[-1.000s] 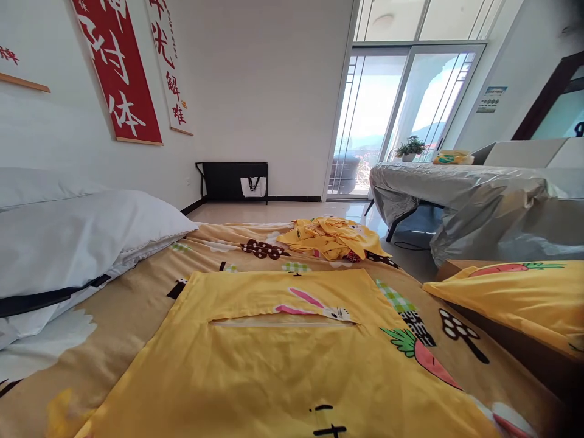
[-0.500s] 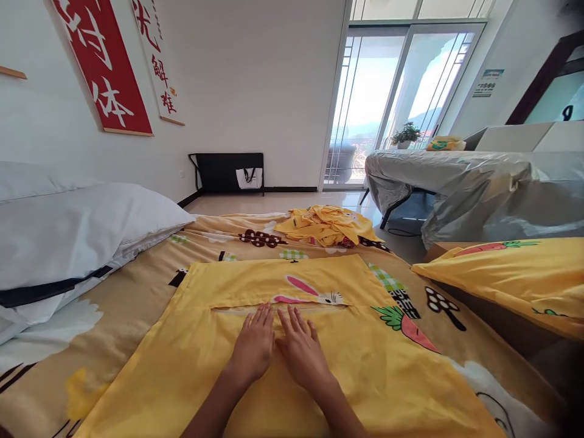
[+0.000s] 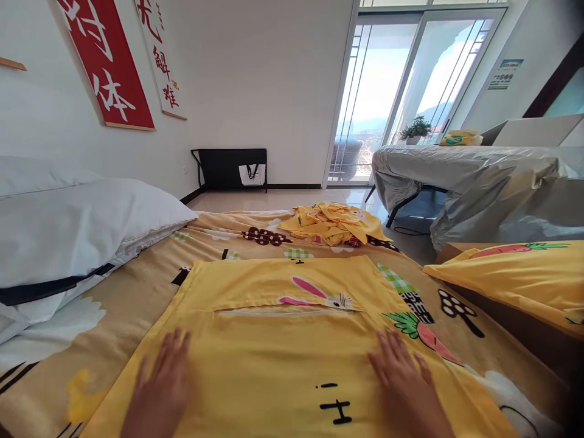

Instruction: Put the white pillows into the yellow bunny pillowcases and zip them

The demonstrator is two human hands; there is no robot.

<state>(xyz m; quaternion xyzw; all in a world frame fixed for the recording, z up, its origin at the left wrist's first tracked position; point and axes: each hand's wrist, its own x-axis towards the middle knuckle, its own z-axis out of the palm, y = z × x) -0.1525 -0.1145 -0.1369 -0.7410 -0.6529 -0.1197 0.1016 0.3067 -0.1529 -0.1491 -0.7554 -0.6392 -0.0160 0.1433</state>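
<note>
A yellow pillowcase (image 3: 283, 353) with a rabbit print and a zipper slit lies flat on the patterned bed sheet (image 3: 137, 292). My left hand (image 3: 159, 383) rests flat on its left side, fingers stretched out. My right hand (image 3: 404, 380) lies flat on its right side, near a carrot print, fingers also extended. Neither hand holds anything.
A white pillow (image 3: 77, 231) lies on the left of the bed. A crumpled yellow cloth pile (image 3: 333, 225) sits at the far end. A yellow covered pillow (image 3: 515, 277) rests on a wooden stand at right. Beyond it stands a table under grey plastic (image 3: 474, 182).
My hands came into view on the middle of the pillowcase, then slid apart to its left and right sides.
</note>
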